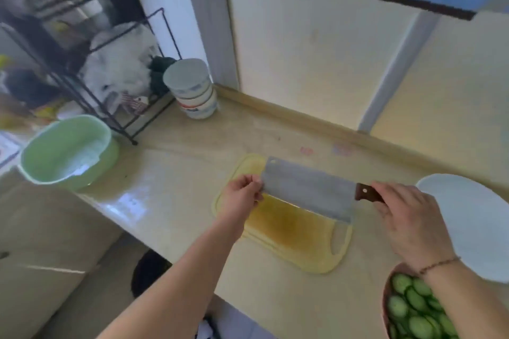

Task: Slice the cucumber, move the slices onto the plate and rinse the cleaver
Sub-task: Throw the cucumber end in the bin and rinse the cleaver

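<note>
Glossy beige counter w/ yellow board (292, 231): left hand (242, 195) pinches steel cleaver (308, 190) blade, right hand (405, 217) grips handle.

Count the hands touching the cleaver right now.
2. The left hand pinches the far end of the cleaver blade; the right hand holds its wooden handle, above the cutting board.

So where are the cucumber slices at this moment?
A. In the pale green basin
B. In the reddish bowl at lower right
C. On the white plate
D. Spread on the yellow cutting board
B: the green cucumber slices fill the reddish bowl at lower right, under the right wrist; the yellow plastic cutting board carries none.
</note>
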Motion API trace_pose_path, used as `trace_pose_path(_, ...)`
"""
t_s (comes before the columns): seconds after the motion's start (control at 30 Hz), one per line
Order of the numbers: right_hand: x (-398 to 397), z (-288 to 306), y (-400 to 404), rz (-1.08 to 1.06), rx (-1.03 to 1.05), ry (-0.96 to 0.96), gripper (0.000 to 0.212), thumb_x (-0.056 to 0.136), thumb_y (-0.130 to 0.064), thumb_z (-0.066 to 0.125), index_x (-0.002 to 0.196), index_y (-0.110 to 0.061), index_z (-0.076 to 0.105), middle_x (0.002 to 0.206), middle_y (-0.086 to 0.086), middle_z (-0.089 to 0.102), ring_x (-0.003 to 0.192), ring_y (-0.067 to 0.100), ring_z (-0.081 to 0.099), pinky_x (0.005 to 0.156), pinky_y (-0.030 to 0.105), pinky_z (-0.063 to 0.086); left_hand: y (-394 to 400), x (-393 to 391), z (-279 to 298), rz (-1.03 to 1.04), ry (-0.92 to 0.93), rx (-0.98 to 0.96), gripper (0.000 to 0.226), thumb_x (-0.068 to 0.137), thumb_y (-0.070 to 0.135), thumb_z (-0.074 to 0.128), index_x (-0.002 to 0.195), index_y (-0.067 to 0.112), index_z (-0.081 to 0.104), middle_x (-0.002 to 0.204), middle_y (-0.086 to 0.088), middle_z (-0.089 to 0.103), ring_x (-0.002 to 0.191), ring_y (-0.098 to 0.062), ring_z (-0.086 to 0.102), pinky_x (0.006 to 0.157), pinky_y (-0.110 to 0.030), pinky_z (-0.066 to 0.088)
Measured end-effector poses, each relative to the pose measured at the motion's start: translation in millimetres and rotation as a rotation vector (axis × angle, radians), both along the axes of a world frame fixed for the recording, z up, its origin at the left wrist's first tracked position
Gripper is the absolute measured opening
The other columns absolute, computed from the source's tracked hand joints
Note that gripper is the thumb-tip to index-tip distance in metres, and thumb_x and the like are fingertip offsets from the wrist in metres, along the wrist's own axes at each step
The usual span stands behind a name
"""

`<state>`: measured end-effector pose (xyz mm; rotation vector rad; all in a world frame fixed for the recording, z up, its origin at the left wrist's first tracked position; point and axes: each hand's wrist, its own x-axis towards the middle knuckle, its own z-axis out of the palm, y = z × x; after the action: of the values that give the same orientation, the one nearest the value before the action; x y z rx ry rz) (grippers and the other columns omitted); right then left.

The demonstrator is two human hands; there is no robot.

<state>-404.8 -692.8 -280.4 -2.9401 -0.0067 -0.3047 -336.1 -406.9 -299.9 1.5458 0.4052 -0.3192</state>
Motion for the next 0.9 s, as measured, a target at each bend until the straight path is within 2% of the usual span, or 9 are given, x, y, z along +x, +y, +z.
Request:
trace_pose_path(0.33, 61.4, 25.4, 309.3, 0.488, -0.119, -0.049, 0.044, 0.086, -0.03, 0.039, 0.111, -0.009, 0.069, 0.091, 0.007, 0.068, 0.075, 0.033, 0.064, 0.061, 0.039, 0.045, 314.1, -74.1, 11.2, 0.425, -0.092, 0.188, 0.019, 0.095, 0.008, 0.061, 0.077, 0.014, 0.061, 0.052, 0.011, 0.053, 0.048, -0.009, 0.042, 0.048, -0.021, 0.034)
trace_pose_path(0.4, 61.7, 26.3, 370.5, 0.567, -0.124, -0.06, 0.038, 0.087, -0.029, 0.046, 0.112, -0.011, 0.068, 0.09, 0.007, 0.068, 0.073, 0.033, 0.063, 0.059, 0.04, 0.048, 368.7, -93.8, 10.4, 0.483, -0.108, 0.211, 0.016, 0.096, 0.008, 0.061, 0.081, 0.013, 0.062, 0.052, 0.012, 0.053, 0.048, -0.009, 0.041, 0.048, -0.018, 0.034)
trace_pose_path(0.47, 59.6, 26.5, 425.2, 0.637, -0.096, -0.039, 0.031, 0.084, -0.021, 0.066, 0.114, -0.014, 0.067, 0.092, 0.005, 0.068, 0.071, 0.03, 0.063, 0.055, 0.039, 0.051, 419.0, -112.3, 8.4, 0.547, -0.113, 0.22, 0.018, 0.096, 0.006, 0.06, 0.081, 0.014, 0.063, 0.057, 0.008, 0.054, 0.051, -0.011, 0.041, 0.052, -0.022, 0.036)
trace_pose_path(0.53, 56.5, 27.5, 472.0, 0.7, -0.08, 0.048, 0.041, 0.079, -0.02, 0.073, 0.119, -0.019, 0.065, 0.097, 0.0, 0.067, 0.07, 0.024, 0.064, 0.049, 0.03, 0.048, 464.9, -126.6, 5.5, 0.609, -0.105, 0.243, 0.019, 0.097, 0.007, 0.06, 0.081, 0.017, 0.063, 0.064, 0.005, 0.056, 0.055, -0.013, 0.042, 0.057, -0.028, 0.038)
trace_pose_path(0.6, 56.4, 29.2, 511.3, 0.78, -0.082, 0.151, 0.042, 0.084, -0.03, 0.065, 0.125, -0.027, 0.059, 0.105, -0.01, 0.063, 0.069, 0.015, 0.062, 0.044, 0.02, 0.041, 504.5, -135.2, 2.4, 0.655, -0.087, 0.284, 0.016, 0.096, 0.01, 0.061, 0.083, 0.019, 0.063, 0.068, 0.007, 0.059, 0.059, -0.014, 0.046, 0.061, -0.031, 0.041)
trace_pose_path(0.7, 64.3, 30.4, 557.3, 0.876, 0.024, 0.37, 0.033, 0.092, -0.04, 0.054, 0.125, -0.039, 0.051, 0.108, -0.021, 0.054, 0.085, 0.008, 0.06, 0.065, 0.026, 0.05, 550.8, -138.3, -0.8, 0.696, -0.056, 0.323, 0.015, 0.096, 0.013, 0.062, 0.084, 0.022, 0.063, 0.073, 0.007, 0.061, 0.064, -0.014, 0.05, 0.067, -0.032, 0.043)
trace_pose_path(0.77, 72.0, 38.8, 582.9, 0.91, 0.099, 0.488, 0.023, 0.091, -0.038, 0.059, 0.111, -0.045, 0.051, 0.1, -0.027, 0.057, 0.089, 0.001, 0.059, 0.072, 0.021, 0.047, 574.7, -134.6, -0.5, 0.694, -0.042, 0.344, 0.015, 0.095, 0.013, 0.062, 0.084, 0.023, 0.062, 0.074, 0.007, 0.061, 0.066, -0.013, 0.052, 0.069, -0.032, 0.044)
trace_pose_path(0.83, 80.7, 51.5, 606.9, 0.936, 0.168, 0.595, 0.021, 0.09, -0.03, 0.065, 0.098, -0.045, 0.052, 0.079, -0.022, 0.065, 0.073, -0.001, 0.062, 0.062, 0.015, 0.045, 594.3, -129.9, 3.1, 0.705, -0.04, 0.361, 0.014, 0.095, 0.013, 0.062, 0.086, 0.024, 0.063, 0.077, 0.007, 0.062, 0.069, -0.012, 0.053, 0.072, -0.031, 0.045)
trace_pose_path(0.9, 89.0, 61.4, 629.8, 0.945, 0.268, 0.732, 0.023, 0.09, -0.021, 0.067, 0.1, -0.038, 0.056, 0.069, -0.02, 0.067, 0.051, 0.002, 0.061, 0.049, 0.013, 0.043, 611.6, -123.4, 6.3, 0.747, -0.036, 0.36, 0.011, 0.095, 0.014, 0.063, 0.088, 0.023, 0.063, 0.08, 0.005, 0.063, 0.071, -0.013, 0.055, 0.073, -0.031, 0.046)
